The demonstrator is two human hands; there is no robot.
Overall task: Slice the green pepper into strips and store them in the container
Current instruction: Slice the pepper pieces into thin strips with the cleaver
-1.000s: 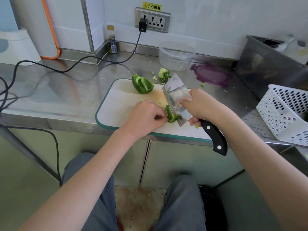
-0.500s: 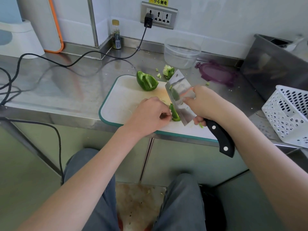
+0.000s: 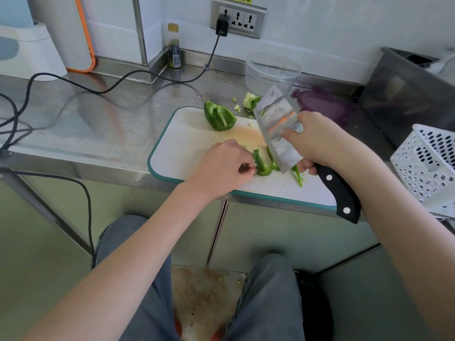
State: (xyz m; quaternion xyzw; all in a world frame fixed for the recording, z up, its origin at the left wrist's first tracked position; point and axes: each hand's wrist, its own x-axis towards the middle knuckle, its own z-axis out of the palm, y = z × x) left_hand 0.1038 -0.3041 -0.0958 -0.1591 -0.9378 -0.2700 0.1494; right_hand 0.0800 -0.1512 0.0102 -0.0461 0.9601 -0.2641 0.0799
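On the white cutting board (image 3: 182, 148) my left hand (image 3: 221, 166) pinches a small green pepper piece (image 3: 262, 166) near the front edge. My right hand (image 3: 317, 139) grips a cleaver (image 3: 278, 129) by its black handle; the blade stands on the board just right of that piece. A cut green strip (image 3: 298, 177) lies right of the blade. A larger pepper half (image 3: 219, 116) rests at the board's far edge. The clear round container (image 3: 272, 70) stands open behind the board, with the pepper core (image 3: 250, 100) in front of it.
A purple lid (image 3: 322, 105) lies right of the container. A white perforated basket (image 3: 428, 166) and a steel bin (image 3: 406, 92) stand at the right. A black cable (image 3: 118, 82) runs over the steel counter to the wall socket; a small bottle (image 3: 174, 46) stands in the corner.
The cleaver has shifted slightly right and away from the held piece, leaving a gap and a cut strip beside the blade. My left hand still holds the pepper piece.
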